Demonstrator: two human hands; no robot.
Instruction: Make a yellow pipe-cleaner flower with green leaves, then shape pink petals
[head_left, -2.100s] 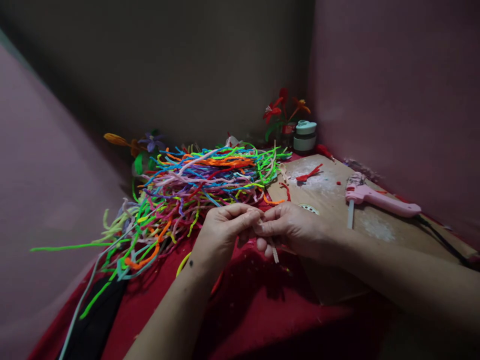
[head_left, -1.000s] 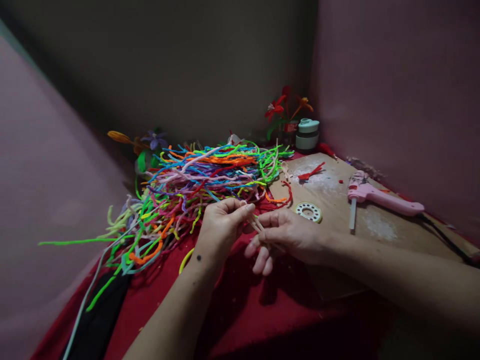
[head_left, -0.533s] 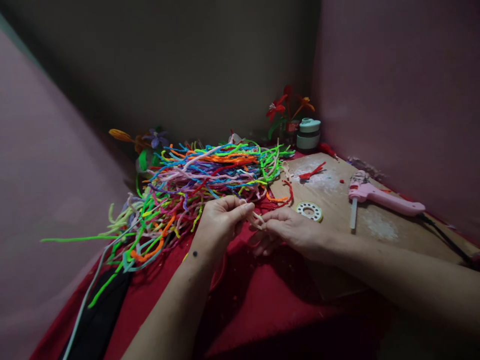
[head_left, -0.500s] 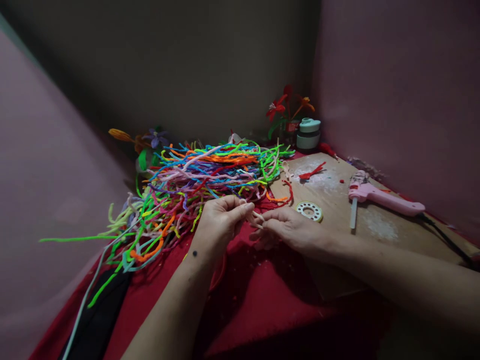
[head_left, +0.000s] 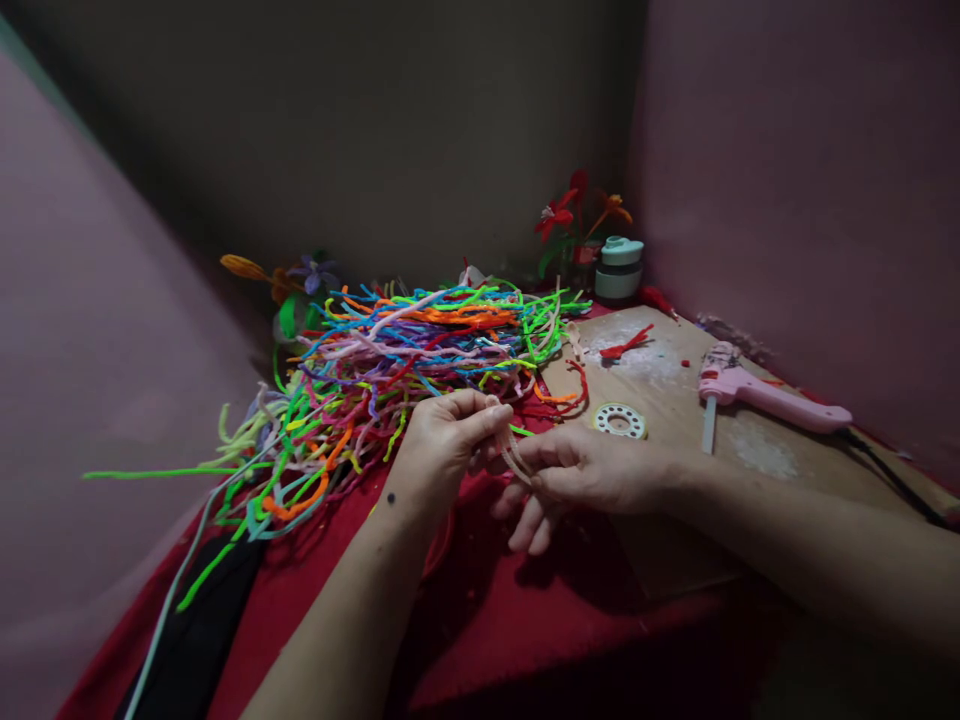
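Between my two hands is a pale pink pipe cleaner (head_left: 514,458), bent into a narrow curve and slightly blurred. My left hand (head_left: 454,435) pinches its upper end between thumb and forefinger. Lower down, my right hand (head_left: 577,468) grips the other part with thumb and forefinger, its remaining fingers hanging loosely below. Just behind the hands lies a large heap of coloured pipe cleaners (head_left: 450,335). A white ring with holes (head_left: 619,421) rests on the board beyond my right wrist.
A brown board (head_left: 667,350) at right carries a pink glue gun (head_left: 772,395) with a black cord, plus red pipe cleaner pieces (head_left: 627,344). Behind stand a mint-lidded jar (head_left: 619,268) and red flowers (head_left: 556,215). Red cloth (head_left: 480,630) covers the table; a pale cable (head_left: 176,580) crosses at left.
My right hand has shifted slightly down, its lower fingers spreading out. The pipe cleaner now curves downward between the hands. My left hand stays nearly in place.
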